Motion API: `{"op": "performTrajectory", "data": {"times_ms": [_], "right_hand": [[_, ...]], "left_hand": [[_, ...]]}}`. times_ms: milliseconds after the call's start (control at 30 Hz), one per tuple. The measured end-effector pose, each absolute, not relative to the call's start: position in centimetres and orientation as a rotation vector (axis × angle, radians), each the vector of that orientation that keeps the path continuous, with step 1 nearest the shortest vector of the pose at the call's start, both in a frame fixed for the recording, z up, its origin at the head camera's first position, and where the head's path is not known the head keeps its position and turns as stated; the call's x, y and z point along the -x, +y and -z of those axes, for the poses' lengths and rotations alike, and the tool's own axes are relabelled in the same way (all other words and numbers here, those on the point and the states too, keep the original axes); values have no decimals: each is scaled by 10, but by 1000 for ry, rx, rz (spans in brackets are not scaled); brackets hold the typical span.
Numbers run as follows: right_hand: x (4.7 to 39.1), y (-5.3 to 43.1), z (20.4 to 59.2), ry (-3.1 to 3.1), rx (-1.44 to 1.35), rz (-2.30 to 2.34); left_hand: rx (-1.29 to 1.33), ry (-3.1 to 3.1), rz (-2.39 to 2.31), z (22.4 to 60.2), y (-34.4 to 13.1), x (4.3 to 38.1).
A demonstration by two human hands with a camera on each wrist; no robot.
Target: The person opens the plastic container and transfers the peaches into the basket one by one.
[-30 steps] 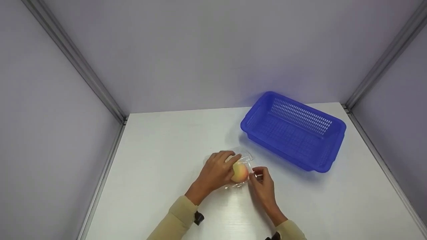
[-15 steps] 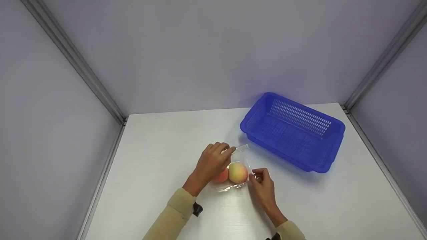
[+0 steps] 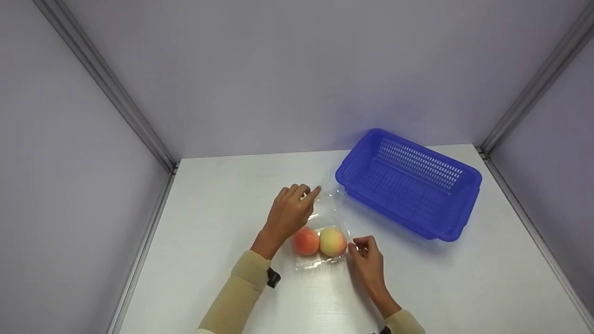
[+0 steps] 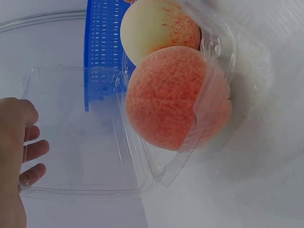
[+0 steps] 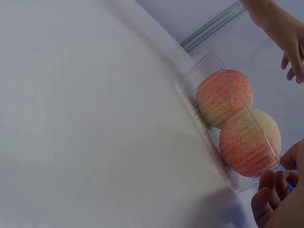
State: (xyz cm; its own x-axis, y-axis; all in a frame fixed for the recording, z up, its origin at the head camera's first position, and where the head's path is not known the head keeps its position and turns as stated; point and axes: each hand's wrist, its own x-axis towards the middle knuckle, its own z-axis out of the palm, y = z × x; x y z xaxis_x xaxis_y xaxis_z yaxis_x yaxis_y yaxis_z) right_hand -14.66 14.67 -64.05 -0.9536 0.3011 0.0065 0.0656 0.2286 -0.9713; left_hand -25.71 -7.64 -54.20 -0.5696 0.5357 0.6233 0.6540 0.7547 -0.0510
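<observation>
A clear plastic clamshell container (image 3: 304,266) lies on the table with its lid (image 4: 80,137) swung up and back. Side by side in its base sit a reddish peach (image 3: 306,240) and a paler yellow peach (image 3: 333,241) with a red blush. At the far side, my left hand (image 3: 288,208) holds the lid's edge, thumb on one face and fingertips showing through the plastic in the left wrist view. My right hand (image 3: 368,262) pinches the base's right rim between thumb and fingers, beside the yellow peach.
A blue perforated plastic basket (image 3: 390,211) stands at the back right of the white table (image 3: 222,199), close behind the lid. Pale panels (image 3: 297,79) with grey metal framing close off the back and sides.
My left hand has moved up and away from me, folding the lid back and uncovering both peaches. The right hand has kept its place on the rim.
</observation>
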Motion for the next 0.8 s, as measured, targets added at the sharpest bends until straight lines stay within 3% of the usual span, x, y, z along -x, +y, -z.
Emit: {"op": "performTrajectory", "data": {"times_ms": [800], "right_hand": [[144, 145, 635, -2169, 394, -2012]], "left_hand": [[517, -2591, 562, 570, -109, 265]]}}
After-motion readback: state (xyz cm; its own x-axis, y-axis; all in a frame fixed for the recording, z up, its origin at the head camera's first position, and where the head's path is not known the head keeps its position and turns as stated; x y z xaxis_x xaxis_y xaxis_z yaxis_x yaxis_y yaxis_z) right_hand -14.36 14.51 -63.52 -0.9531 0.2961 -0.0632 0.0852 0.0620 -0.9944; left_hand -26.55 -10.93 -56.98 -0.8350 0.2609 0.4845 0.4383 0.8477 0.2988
